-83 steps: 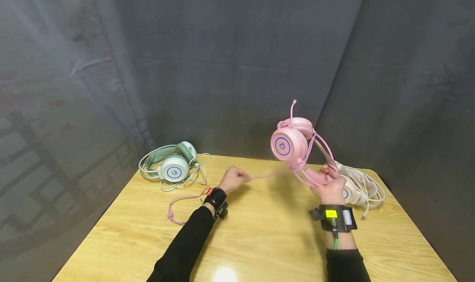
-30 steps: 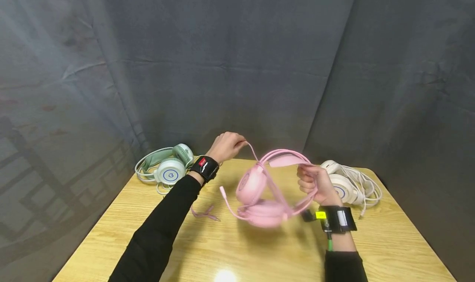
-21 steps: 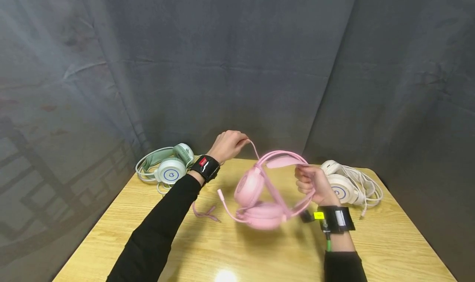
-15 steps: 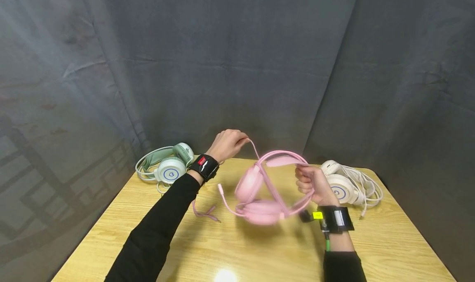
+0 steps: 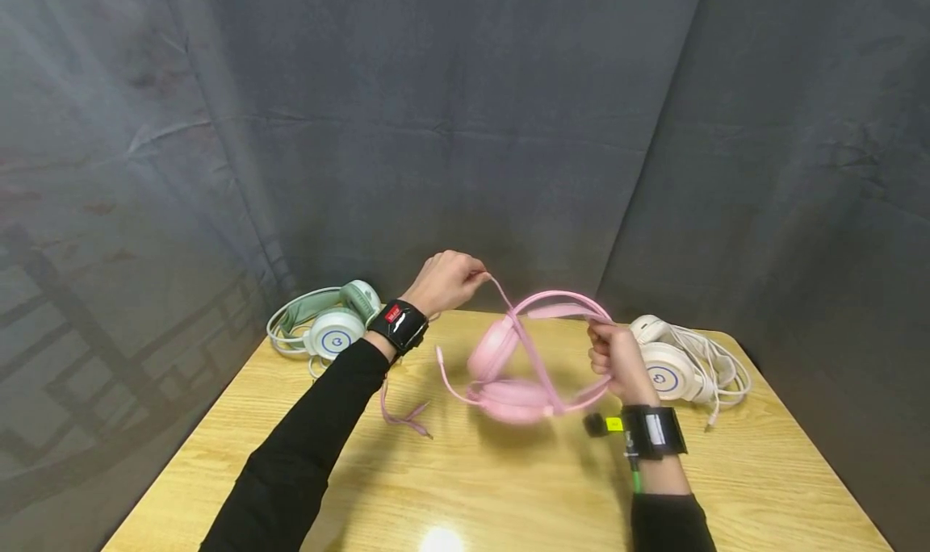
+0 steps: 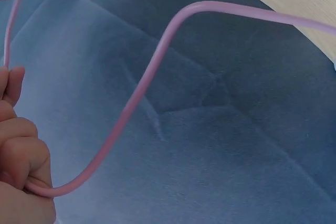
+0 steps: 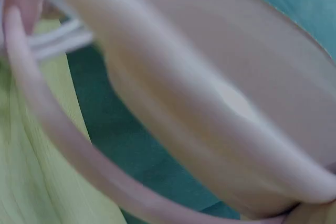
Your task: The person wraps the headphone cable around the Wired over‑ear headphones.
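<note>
My right hand [image 5: 619, 362] grips the headband of a pink headset [image 5: 512, 401] above the table. The headset lies tilted on its side, ear cups toward the left and the thin microphone boom pointing up and left. My left hand [image 5: 446, 282], raised near the back of the table, pinches the headset's pink cable [image 6: 134, 98] between thumb and fingers. From there a short stretch runs to the upper ear cup, and several strands cross between the two sides of the headband. The cable's forked plug end [image 5: 407, 419] rests on the table below the left wrist. The headband [image 7: 173, 72] fills the right wrist view.
A white and green headset [image 5: 336, 340] with its cable lies at the back left, partly behind the left forearm. At the right, just beyond the right hand, sits a white headset [image 5: 668, 372] with a bundled white cable. Grey cloth [image 5: 450, 132] hangs behind the wooden table [image 5: 494, 495].
Since the earliest frame the pink headset has turned over and come down and left, while my left hand rose toward the back with the cable. Lately the headset has only swayed slightly.
</note>
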Tool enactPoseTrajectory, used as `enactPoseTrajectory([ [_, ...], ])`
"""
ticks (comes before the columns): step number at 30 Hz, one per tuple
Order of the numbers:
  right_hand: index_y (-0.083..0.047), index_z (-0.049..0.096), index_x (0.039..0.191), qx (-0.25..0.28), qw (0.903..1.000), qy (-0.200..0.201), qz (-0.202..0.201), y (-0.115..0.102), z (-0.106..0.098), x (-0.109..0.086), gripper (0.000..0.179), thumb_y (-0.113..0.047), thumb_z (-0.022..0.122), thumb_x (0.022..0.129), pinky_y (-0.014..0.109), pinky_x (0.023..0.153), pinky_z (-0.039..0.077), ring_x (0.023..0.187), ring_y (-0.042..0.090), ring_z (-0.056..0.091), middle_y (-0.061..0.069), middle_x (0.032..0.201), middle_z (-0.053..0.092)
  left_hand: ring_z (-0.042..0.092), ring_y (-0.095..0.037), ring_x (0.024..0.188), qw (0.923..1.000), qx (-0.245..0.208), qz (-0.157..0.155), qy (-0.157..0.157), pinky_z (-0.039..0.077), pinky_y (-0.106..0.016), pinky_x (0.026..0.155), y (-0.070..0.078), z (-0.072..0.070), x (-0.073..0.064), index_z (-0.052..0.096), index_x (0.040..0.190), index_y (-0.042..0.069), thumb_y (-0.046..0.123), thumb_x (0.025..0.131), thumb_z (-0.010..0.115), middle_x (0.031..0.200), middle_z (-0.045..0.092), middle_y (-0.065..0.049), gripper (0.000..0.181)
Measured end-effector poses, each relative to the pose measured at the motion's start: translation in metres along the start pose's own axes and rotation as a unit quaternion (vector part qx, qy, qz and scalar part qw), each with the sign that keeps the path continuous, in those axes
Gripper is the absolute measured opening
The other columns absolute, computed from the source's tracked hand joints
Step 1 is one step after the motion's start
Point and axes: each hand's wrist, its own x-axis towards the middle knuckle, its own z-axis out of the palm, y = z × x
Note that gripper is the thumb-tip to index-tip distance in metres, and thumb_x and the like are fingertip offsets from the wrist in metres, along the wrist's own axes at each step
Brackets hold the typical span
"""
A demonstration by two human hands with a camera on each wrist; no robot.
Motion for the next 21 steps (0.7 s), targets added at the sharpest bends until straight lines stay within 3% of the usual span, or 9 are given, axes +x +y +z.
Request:
enactPoseTrajectory([
  [3, -0.015, 0.047, 0.077, -0.055, 0.9959, 0.070, -0.017, -0.001, 0.006, -0.001, 0.024, -0.009, 0.037, 0.098, 0.017, 0.037, 0.021, 0.037, 0.001, 0.029, -0.012, 0.052, 0.033, 0.051, -0.008, 0.059, 0.9997, 0.002, 0.019, -0.012, 0.041, -0.027, 0.053, 0.003, 0.000, 0.000, 0.076, 0.086, 0.017, 0.026, 0.093, 0.066, 0.068, 0.061, 0.007, 0.016],
  [6, -0.012, 0.052, 0.077, -0.125, 0.9795, 0.150, -0.048, -0.003, 0.008, -0.003, 0.020, -0.008, 0.043, 0.095, 0.020, 0.034, 0.024, 0.036, 0.004, 0.030, -0.011, 0.049, 0.035, 0.052, -0.006, 0.058, 0.9985, 0.007, 0.039, -0.037, 0.042, -0.024, 0.054, 0.006, 0.000, -0.002, 0.076, 0.085, 0.016, 0.026, 0.094, 0.065, 0.069, 0.062, 0.009, 0.017],
  [8, -0.009, 0.054, 0.078, -0.190, 0.9592, 0.198, -0.070, -0.003, 0.008, -0.004, 0.018, -0.009, 0.046, 0.094, 0.022, 0.035, 0.026, 0.037, 0.006, 0.032, -0.009, 0.047, 0.036, 0.052, -0.005, 0.058, 0.9971, 0.010, 0.050, -0.056, 0.043, -0.023, 0.054, 0.009, 0.001, -0.003, 0.076, 0.086, 0.016, 0.025, 0.095, 0.065, 0.069, 0.063, 0.009, 0.017],
  [11, -0.006, 0.057, 0.078, -0.303, 0.9110, 0.259, -0.104, -0.001, 0.006, -0.002, 0.019, -0.014, 0.049, 0.094, 0.027, 0.046, 0.034, 0.046, 0.015, 0.041, -0.003, 0.051, 0.040, 0.051, -0.004, 0.058, 0.9945, 0.018, 0.055, -0.087, 0.044, -0.022, 0.055, 0.013, 0.004, -0.006, 0.075, 0.086, 0.016, 0.024, 0.095, 0.064, 0.068, 0.061, 0.010, 0.017],
  [13, -0.004, 0.057, 0.077, -0.347, 0.8827, 0.291, -0.124, 0.000, 0.006, -0.001, 0.021, -0.016, 0.050, 0.093, 0.031, 0.056, 0.036, 0.058, 0.024, 0.047, 0.006, 0.058, 0.047, 0.052, -0.005, 0.059, 0.9923, 0.021, 0.054, -0.109, 0.045, -0.023, 0.056, 0.018, 0.006, -0.007, 0.074, 0.085, 0.016, 0.023, 0.096, 0.063, 0.068, 0.060, 0.009, 0.017],
  [15, -0.001, 0.058, 0.077, -0.368, 0.8608, 0.320, -0.147, 0.002, 0.006, 0.000, 0.023, -0.016, 0.051, 0.093, 0.036, 0.066, 0.037, 0.071, 0.033, 0.052, 0.016, 0.068, 0.055, 0.053, -0.006, 0.060, 0.9900, 0.017, 0.051, -0.131, 0.046, -0.023, 0.058, 0.025, 0.008, -0.008, 0.072, 0.086, 0.016, 0.022, 0.097, 0.060, 0.069, 0.059, 0.008, 0.017],
  [18, 0.003, 0.062, 0.082, -0.359, 0.8470, 0.349, -0.178, 0.004, 0.007, 0.002, 0.021, -0.014, 0.053, 0.091, 0.045, 0.075, 0.040, 0.085, 0.044, 0.056, 0.027, 0.084, 0.063, 0.057, -0.009, 0.062, 0.9874, -0.003, 0.045, -0.152, 0.049, -0.023, 0.059, 0.034, 0.012, -0.009, 0.069, 0.091, 0.013, 0.021, 0.099, 0.056, 0.072, 0.061, 0.005, 0.017],
  [21, 0.005, 0.064, 0.088, -0.350, 0.8380, 0.370, -0.195, 0.006, 0.007, 0.002, 0.020, -0.012, 0.054, 0.090, 0.051, 0.082, 0.040, 0.094, 0.048, 0.058, 0.030, 0.093, 0.066, 0.059, -0.009, 0.063, 0.9871, -0.025, 0.033, -0.155, 0.050, -0.022, 0.058, 0.042, 0.018, -0.011, 0.067, 0.096, 0.011, 0.022, 0.101, 0.053, 0.073, 0.061, 0.004, 0.019],
])
